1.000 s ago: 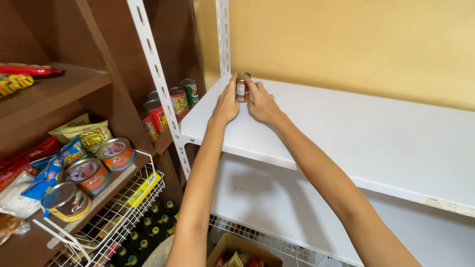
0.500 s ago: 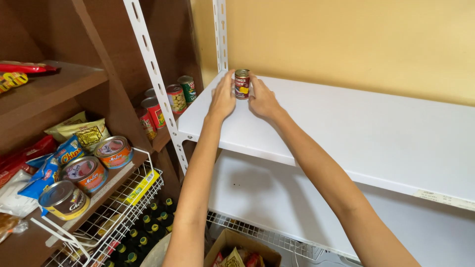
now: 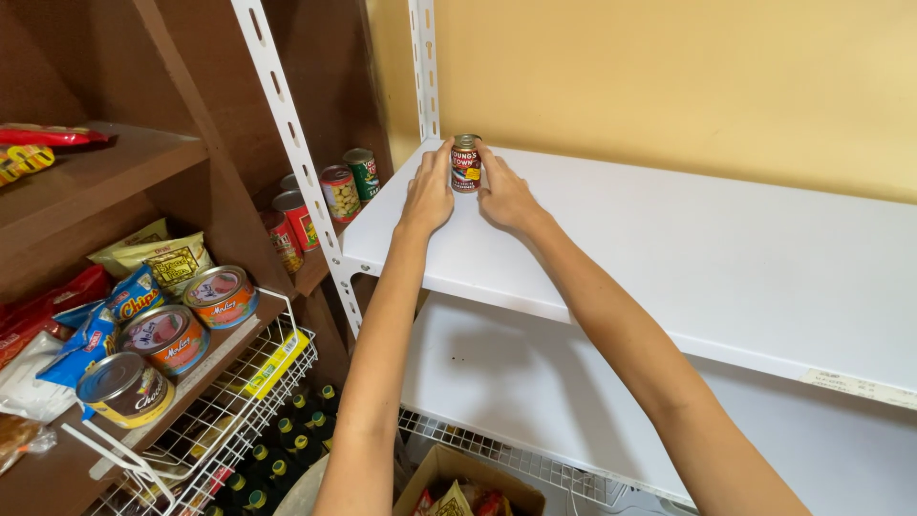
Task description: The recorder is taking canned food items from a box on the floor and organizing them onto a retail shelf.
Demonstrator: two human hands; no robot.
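Far left: a brown wooden shelf unit (image 3: 105, 177) stacked with flat red and yellow packets (image 3: 38, 143) on the upper board. Below, snack bags (image 3: 158, 258) leaning at the back, blue chip bags (image 3: 115, 306) just in front, and three wide flat tins (image 3: 167, 339) lying in a row toward the front edge. Under that board, a white wire basket (image 3: 258, 401) holding a yellow box, with dark bottles (image 3: 277, 459) beneath, green and yellow caps showing. Deeper in, behind the white slotted upright (image 3: 287, 134), a cluster of upright cans (image 3: 330, 196), red and green labels, standing close together on a brown shelf.

Centre: left hand (image 3: 428, 191) resting on the white shelf (image 3: 669, 258), fingers nearly straight and together, tips pressed against the left side of a small can (image 3: 465, 163). Small can upright at the back left corner of the white shelf, close to the rear white upright (image 3: 424, 67) and the yellow wall (image 3: 669, 86), red label facing out. Right hand (image 3: 506, 196) mirrored on the other side, fingers gently curved, tips against the can's right side; thumb position hard to make out, possibly tucked low. Can thus pinched lightly between both hands, base apparently on the shelf.

Right: bare white board running off toward the edge, a small paper label (image 3: 855, 387) on its front lip. Below, a second white shelf (image 3: 516, 382), wire grid (image 3: 506, 454), and an open cardboard box (image 3: 468, 483) of packets.
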